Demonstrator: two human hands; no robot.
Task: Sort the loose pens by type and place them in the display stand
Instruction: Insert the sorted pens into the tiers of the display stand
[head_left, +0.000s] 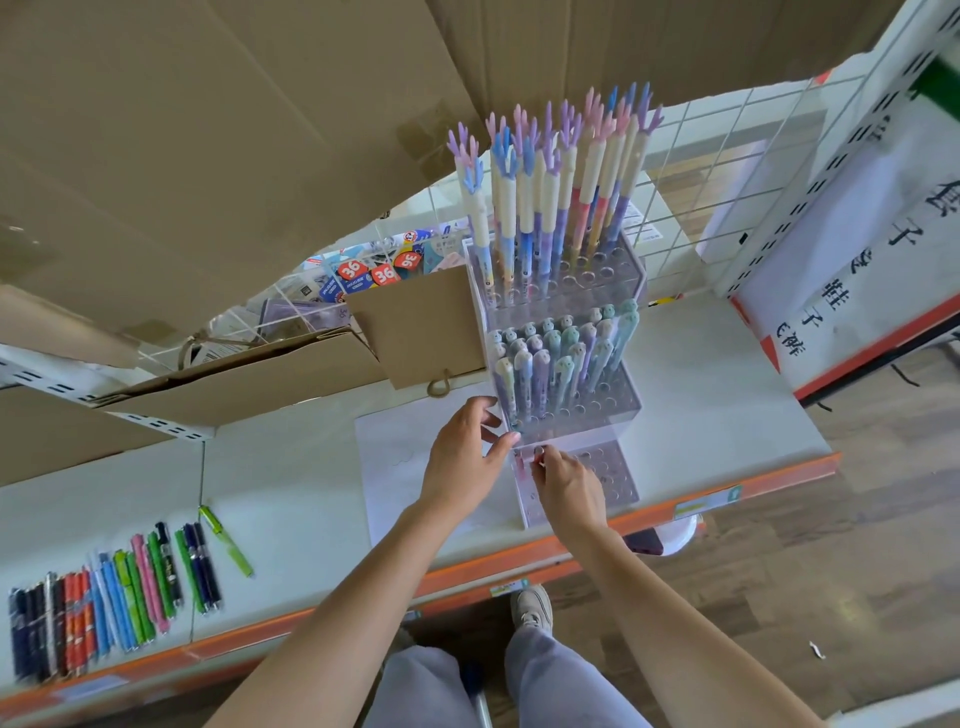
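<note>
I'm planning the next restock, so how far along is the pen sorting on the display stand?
Done: the top tier holds antler-topped pens and the middle tier holds rounded-cap pens, though both keep some free holes. In hand: the right hand is at the near-empty bottom tier, apparently seating a pen; the left hand touches the stand. Left: the loose pens lying on the shelf.

Both forearms bare, reaching forward and converging. Left hand (462, 457) back-up, fingers loosely extended, fingertips pointing right, thumb spread apart from fingers. Right hand (566, 483) just beside it, lower and nearer, knuckles up, fingers curled in pinch at fingertips; what they pinch too small to tell.
</note>
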